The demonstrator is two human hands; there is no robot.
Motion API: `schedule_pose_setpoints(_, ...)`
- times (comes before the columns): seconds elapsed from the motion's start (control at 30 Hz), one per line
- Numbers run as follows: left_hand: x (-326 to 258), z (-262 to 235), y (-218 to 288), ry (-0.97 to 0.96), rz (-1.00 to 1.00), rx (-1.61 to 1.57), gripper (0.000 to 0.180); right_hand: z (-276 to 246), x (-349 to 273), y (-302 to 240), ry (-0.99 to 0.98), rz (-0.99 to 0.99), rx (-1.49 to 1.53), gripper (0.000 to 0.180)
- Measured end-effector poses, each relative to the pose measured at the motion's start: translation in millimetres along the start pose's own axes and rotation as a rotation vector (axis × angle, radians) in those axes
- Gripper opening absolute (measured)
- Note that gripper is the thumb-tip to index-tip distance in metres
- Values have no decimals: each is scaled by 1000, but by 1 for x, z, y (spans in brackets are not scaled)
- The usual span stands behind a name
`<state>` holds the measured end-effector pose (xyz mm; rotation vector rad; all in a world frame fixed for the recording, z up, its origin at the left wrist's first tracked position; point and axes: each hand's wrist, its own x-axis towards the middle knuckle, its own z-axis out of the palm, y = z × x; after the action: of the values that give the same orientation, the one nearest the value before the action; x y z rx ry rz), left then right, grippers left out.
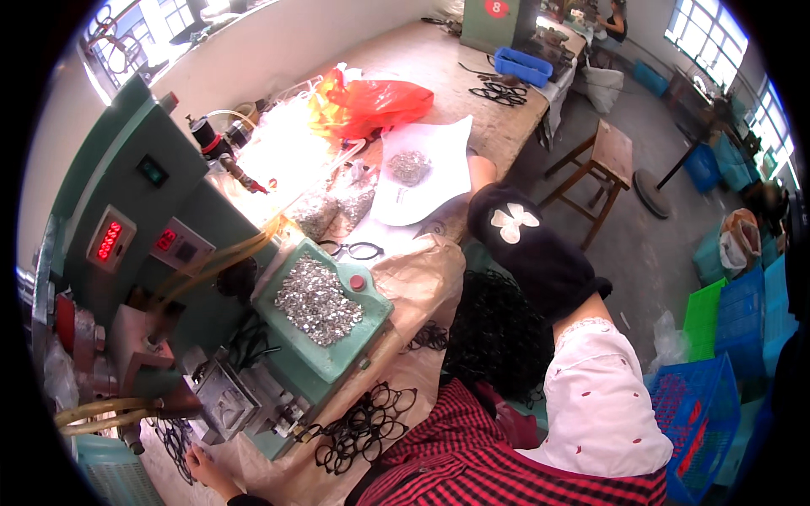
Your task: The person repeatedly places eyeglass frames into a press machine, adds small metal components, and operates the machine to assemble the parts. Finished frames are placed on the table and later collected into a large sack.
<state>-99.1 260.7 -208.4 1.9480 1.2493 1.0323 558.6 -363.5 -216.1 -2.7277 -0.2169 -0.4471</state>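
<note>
My left hand [209, 472] is low at the bench's near left, fingers curled, beside thin black eyeglass frames [175, 447] and below the machine's metal fixture [226, 403]. What its fingers hold, if anything, is too small to make out. My right arm, in a black sleeve cover [527, 240], stretches forward over the bench edge. Only some skin of my right hand [483, 171] shows at the right edge of a white paper sheet [439, 194]; the fingers are hidden. On that sheet lies a heap of small silvery metal pieces [409, 168].
A green machine [110, 181] with red displays stands left. Its tray [333, 364] holds more silvery pieces. Black eyeglass frames [363, 430] lie in front. Behind are a red plastic bag [380, 105] and blue bin [523, 66]. A wooden stool [612, 152] and crates [704, 422] stand right.
</note>
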Motion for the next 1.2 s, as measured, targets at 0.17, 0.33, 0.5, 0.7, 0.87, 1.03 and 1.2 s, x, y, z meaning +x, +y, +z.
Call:
schedule_pose_setpoints(0.17, -18, -17, 0, 68, -72, -64, 25, -57, 33, -49, -248, -29, 27, 46)
schedule_pose_setpoints(0.33, -8, -56, -51, 43, -177, -139, 24, -187, 44, -59, 16, -114, -291, 22)
schedule_pose_setpoints(0.5, -16, -50, -22, 163, -269, -350, 28, -258, -12, -143, 108, -281, 415, 19)
schedule_pose_setpoints(0.7, -41, -27, 23, 143, -399, -445, 34, -101, -38, -193, 94, -257, 717, 16)
schedule_pose_setpoints(0.87, -50, -37, 10, 126, -392, -523, 37, -38, -88, -204, 143, -187, 820, 18)
schedule_pose_setpoints(1.03, -58, -52, 5, 183, -403, -546, 42, -54, -103, -174, -135, -385, 551, 22)
schedule_pose_setpoints(1.2, -61, -45, -2, 108, -328, -495, 48, -34, -104, -171, -101, -713, 440, 33)
